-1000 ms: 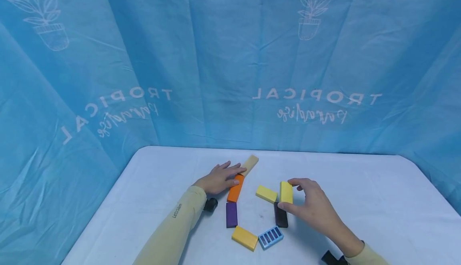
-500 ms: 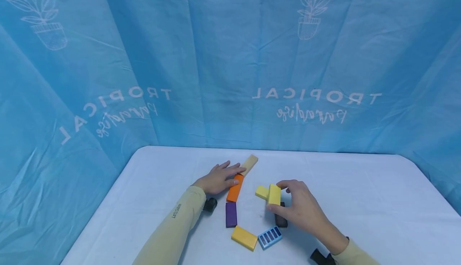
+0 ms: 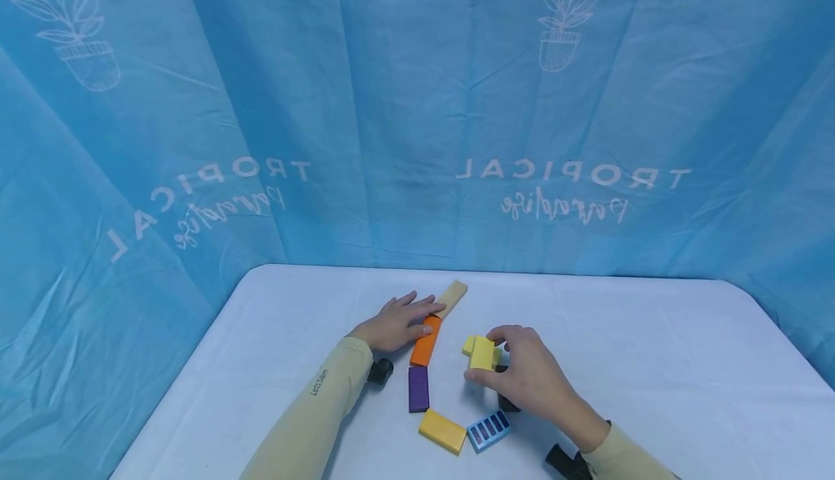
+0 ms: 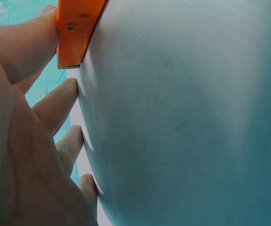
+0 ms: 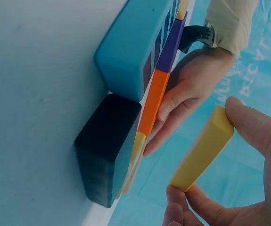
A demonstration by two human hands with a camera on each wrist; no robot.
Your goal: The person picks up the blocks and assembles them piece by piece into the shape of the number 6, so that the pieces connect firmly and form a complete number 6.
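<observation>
My right hand (image 3: 535,371) pinches a pale yellow block (image 3: 482,353) by its two ends, thumb nearest me and fingertips on the far end. In the right wrist view that yellow block (image 5: 203,153) is raised off the table. From the head view it overlaps a second yellow block (image 3: 467,346), partly hidden below it. My left hand (image 3: 391,326) lies with fingers spread over the orange block (image 3: 424,346) and the near end of a tan block (image 3: 456,294). In the left wrist view the thumb touches the orange block (image 4: 78,33).
A curved row continues through a purple block (image 3: 419,389), a golden-yellow block (image 3: 442,431), a light blue block with dark stripes (image 3: 488,431) and a black block (image 3: 507,403), partly behind my right hand. A white cloth covers the table (image 3: 652,364); a blue curtain (image 3: 417,117) hangs behind.
My right hand has carried the yellow block leftward, from above the black block to over the second yellow block. The left hand and the other blocks have stayed put.
</observation>
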